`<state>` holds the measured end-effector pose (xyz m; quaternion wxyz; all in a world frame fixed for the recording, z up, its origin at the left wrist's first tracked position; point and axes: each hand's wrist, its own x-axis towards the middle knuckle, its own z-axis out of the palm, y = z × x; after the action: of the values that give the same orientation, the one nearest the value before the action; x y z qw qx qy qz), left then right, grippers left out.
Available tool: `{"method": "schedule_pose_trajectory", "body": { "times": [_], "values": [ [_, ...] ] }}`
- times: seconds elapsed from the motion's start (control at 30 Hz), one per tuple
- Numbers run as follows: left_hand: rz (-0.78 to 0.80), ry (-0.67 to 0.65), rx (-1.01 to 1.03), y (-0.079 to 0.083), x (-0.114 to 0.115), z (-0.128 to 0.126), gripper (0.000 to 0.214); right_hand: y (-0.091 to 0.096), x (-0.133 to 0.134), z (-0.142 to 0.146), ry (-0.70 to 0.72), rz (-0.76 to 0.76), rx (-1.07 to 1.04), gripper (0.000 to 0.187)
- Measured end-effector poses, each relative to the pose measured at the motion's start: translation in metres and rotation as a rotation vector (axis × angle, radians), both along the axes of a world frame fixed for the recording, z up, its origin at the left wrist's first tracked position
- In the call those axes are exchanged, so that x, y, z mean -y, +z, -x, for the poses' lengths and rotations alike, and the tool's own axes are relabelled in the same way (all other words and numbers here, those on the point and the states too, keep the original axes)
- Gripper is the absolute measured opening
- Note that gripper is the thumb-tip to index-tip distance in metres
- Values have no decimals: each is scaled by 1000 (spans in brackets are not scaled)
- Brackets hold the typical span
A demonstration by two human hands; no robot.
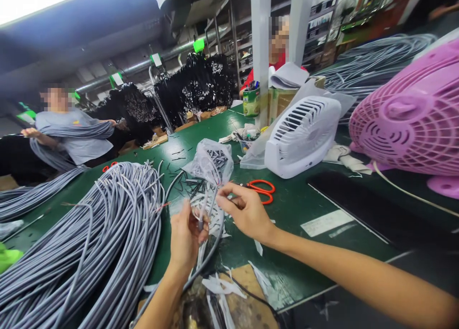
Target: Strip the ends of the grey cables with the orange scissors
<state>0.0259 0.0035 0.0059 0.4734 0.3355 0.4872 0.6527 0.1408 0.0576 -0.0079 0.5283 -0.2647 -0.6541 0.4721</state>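
Observation:
My right hand (247,209) is closed in a pinch on a grey cable (221,226), near its end with thin loose wires. That cable curves down toward the table's near edge. Beside it, my left hand (186,238) is closed with fingertips around a short grey cable piece (201,222); a pale strip shows above it, blurred. Just beyond the hands lies a clear plastic bag (211,159) with small dark pieces inside. White scraps (215,219) lie beneath the hands. Red-handled scissors (263,190) rest right of my right hand.
A big bundle of grey cables (118,224) covers the table's left. At right stand a white fan (304,137) and a pink fan (405,114). A dark mat (351,209) lies near them. One person (73,128) holds cables at far left; another (278,56) is behind the post.

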Motion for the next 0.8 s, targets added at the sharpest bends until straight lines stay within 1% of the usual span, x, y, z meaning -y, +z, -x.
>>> {"method": "schedule_pose_trajectory", "body": {
  "times": [0.13,0.2,0.27,0.33,0.4,0.43,0.47,0.57,0.63,0.7,0.8],
  "values": [
    [49,-83,84,-3,-1,-1,51,3,7,-3,78,-209,41,12],
    [75,-136,118,-3,-1,0,56,4,7,-5,91,-250,46,13],
    [81,-173,117,-1,0,3,65,5,5,-6,117,-227,57,16],
    [80,-172,110,2,1,6,72,6,3,-8,178,-167,94,23],
    [88,-158,128,5,1,7,74,8,1,-8,254,-107,133,37],
    [89,-154,144,6,1,8,73,8,1,-7,281,-82,137,40],
    [85,-147,160,7,1,8,71,8,1,-7,294,-52,126,38],
    [51,-151,193,4,1,10,54,7,-2,-5,276,58,31,18],
    [11,-173,172,2,2,10,42,6,-5,-5,235,102,-15,10],
    [-26,-189,99,0,2,10,35,5,-8,-6,164,79,-21,9],
    [-27,-193,-48,0,3,10,33,5,-10,-8,37,-55,18,8]
  ]
}}
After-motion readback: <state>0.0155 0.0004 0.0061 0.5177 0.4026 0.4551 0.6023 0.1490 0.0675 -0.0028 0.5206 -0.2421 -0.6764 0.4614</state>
